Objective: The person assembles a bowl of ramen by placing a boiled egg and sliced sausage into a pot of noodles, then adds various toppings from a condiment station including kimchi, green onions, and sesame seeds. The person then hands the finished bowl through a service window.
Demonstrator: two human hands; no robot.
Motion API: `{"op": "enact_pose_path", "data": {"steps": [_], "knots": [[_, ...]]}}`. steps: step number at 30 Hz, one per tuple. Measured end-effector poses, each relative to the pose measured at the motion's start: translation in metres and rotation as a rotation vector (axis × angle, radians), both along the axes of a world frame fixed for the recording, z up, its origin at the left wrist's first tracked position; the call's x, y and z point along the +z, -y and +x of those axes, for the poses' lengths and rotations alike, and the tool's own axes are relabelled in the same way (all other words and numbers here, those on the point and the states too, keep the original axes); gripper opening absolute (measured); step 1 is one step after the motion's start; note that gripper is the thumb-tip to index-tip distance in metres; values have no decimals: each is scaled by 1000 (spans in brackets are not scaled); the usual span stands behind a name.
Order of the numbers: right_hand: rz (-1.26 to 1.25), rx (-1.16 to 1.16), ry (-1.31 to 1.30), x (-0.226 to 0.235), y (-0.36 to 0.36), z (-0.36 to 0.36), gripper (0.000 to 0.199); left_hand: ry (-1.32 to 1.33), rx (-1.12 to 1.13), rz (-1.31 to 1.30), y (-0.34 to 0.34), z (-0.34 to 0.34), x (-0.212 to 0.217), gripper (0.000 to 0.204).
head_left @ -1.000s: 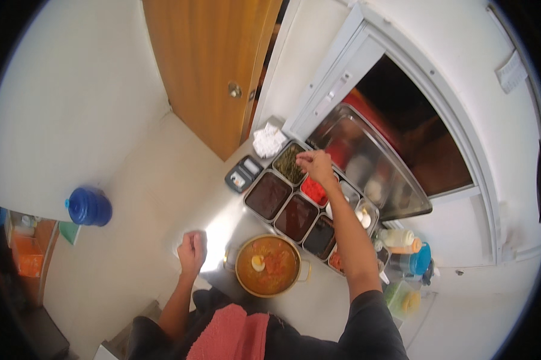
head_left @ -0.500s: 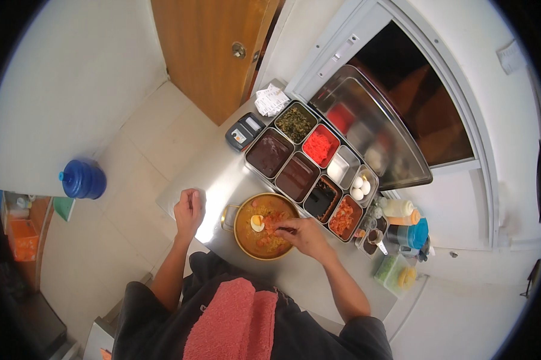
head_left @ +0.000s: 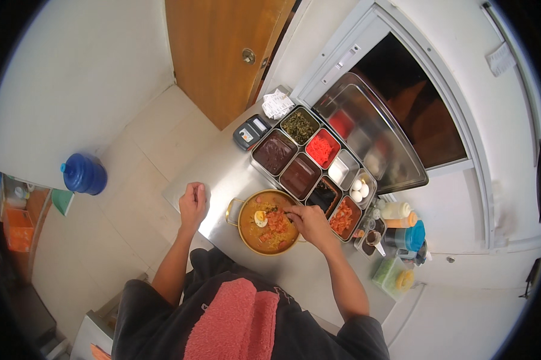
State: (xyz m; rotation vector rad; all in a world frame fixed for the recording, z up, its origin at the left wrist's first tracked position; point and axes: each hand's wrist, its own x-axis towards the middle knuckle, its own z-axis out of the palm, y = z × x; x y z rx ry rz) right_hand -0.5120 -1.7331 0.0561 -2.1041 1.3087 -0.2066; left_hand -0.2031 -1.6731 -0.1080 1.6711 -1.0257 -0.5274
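A brass pot [head_left: 241,233] with side handles stands on the steel counter, filled with orange broth and noodles. Half a boiled egg [head_left: 260,218] lies on top, beside a heap of chopped red-orange topping [head_left: 277,221] that looks like kimchi. Over the pot's right side is my right hand [head_left: 311,225], its fingertips pinched at the edge of the heap. Something dark shows at those fingertips, too small to name. My left hand [head_left: 193,203] rests left of the pot near the counter's edge, fingers curled in and nothing visible in them.
Beyond the pot sits a rack of steel pans: green flakes [head_left: 300,126], red shreds [head_left: 321,148], dark sauces, boiled eggs [head_left: 357,192], chopped red topping [head_left: 343,217]. Its raised lid [head_left: 375,135] leans behind. A card terminal [head_left: 250,132], papers [head_left: 277,105], squeeze bottles [head_left: 396,210] and a clear tub [head_left: 393,277] surround it.
My right hand has drawn back from above the heap to its right edge. The red topping beside the egg is now more exposed. The whole view has shifted slightly.
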Motion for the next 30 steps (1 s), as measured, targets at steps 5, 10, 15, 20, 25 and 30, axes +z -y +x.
{"op": "enact_pose_path", "data": {"steps": [5, 10, 15, 20, 25, 30], "knots": [[211, -17, -52, 4, -19, -3, 20, -23, -20, 32, 1, -1, 3, 23], [106, 40, 187, 15, -26, 9, 21, -16, -17, 22, 1, -1, 7, 23], [-24, -143, 220, 24, -30, 5, 24, -2, -7, 2, 1, 0, 6, 23], [-18, -63, 118, -4, -27, 9, 26, 12, -12, 41, 3, 2, -1, 21], [-241, -75, 244, -6, 60, -6, 25, 77, -6, 51, 2, 2, -4, 21], [-329, -16, -52, -24, 199, 6, 27, 106, 3, 33, 2, 0, -4, 20]]}}
